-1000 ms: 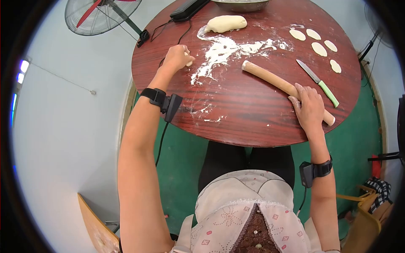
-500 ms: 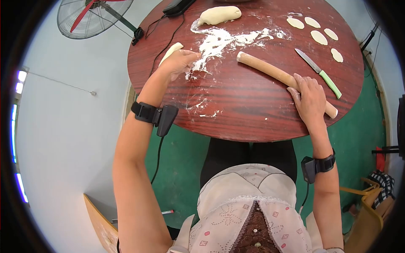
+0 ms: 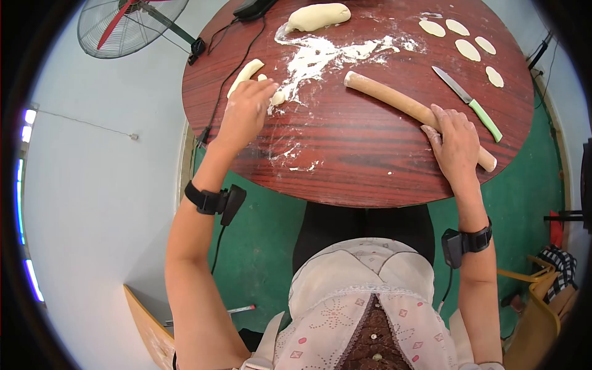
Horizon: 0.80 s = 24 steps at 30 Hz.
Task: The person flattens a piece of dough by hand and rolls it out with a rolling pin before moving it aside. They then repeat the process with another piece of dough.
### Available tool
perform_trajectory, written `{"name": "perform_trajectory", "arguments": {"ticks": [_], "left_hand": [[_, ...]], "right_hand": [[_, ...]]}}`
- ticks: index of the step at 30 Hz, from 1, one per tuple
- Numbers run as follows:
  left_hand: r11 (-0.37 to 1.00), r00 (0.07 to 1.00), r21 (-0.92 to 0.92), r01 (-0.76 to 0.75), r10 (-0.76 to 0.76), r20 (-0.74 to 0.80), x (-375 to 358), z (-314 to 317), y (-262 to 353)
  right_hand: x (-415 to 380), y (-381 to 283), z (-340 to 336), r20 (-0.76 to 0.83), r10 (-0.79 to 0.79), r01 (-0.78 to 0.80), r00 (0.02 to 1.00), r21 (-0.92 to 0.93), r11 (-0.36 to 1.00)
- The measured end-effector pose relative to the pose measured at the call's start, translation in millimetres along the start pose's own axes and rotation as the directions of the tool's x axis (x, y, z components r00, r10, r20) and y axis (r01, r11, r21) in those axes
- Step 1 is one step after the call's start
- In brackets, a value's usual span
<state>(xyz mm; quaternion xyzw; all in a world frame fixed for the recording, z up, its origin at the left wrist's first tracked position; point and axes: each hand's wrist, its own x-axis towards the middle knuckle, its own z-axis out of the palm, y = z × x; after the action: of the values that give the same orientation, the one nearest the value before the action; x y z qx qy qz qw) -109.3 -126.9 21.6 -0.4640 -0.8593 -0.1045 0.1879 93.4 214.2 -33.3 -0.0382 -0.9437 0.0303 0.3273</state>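
My left hand is over the left side of the round table, palm down, fingers loosely bent and slightly apart. Two small dough pieces, one by the fingertips and another just beyond the knuckles, lie close to it. A longer dough strip is beside them, its near end close to the hand. My right hand is wrapped over the lower right part of a wooden rolling pin, which lies diagonally on the table.
White flour is spread across the middle of the red-brown table. A large dough lump sits at the back. Several flat dough rounds lie at the back right, near a green-handled knife. A black cable runs down the left side.
My left hand has drawn back to the left and toward me, uncovering the small dough pieces and more of the strip. My right hand stays on the rolling pin.
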Motion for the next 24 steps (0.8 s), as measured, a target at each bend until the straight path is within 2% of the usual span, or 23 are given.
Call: {"name": "perform_trajectory", "arguments": {"ticks": [1,4,7,10,13,16,19,24], "left_hand": [[0.992,0.992,0.044,-0.119,0.118,0.038,0.2,-5.0,3.3],[0.980,0.984,-0.138,-0.142,0.155,0.088,5.5,-1.7,-9.9],[0.976,0.963,-0.204,-0.077,0.126,0.238,16.9,1.1,-25.6],[0.967,0.971,-0.237,-0.089,0.138,0.196,22.3,9.7,-28.7],[0.967,0.980,-0.255,-0.020,0.070,0.187,25.2,14.2,-26.1],[0.947,0.982,-0.289,0.138,-0.094,0.161,29.1,16.5,-23.7],[0.885,0.951,-0.360,0.294,-0.232,0.206,24.1,29.4,-20.9],[0.977,0.986,-0.140,0.162,-0.153,0.068,15.8,24.9,-7.2]], "right_hand": [[-0.2,0.5,0.3,0.003,0.003,-0.003,1.000,0.000,1.000],[-1.0,1.4,2.9,0.000,-0.003,0.003,1.000,-0.003,1.000],[-0.5,2.4,2.8,0.001,-0.005,0.005,1.000,0.002,1.000],[-0.1,2.3,1.2,0.022,0.006,-0.006,1.000,0.026,1.000],[0.7,3.1,0.7,0.006,0.000,0.000,1.000,0.046,0.999],[0.9,1.3,0.1,0.004,0.001,-0.001,1.000,0.038,0.999],[0.8,1.3,0.1,0.002,-0.006,0.006,1.000,0.031,1.000],[0.4,0.9,-0.4,0.020,0.005,-0.005,1.000,0.033,0.999]]}}
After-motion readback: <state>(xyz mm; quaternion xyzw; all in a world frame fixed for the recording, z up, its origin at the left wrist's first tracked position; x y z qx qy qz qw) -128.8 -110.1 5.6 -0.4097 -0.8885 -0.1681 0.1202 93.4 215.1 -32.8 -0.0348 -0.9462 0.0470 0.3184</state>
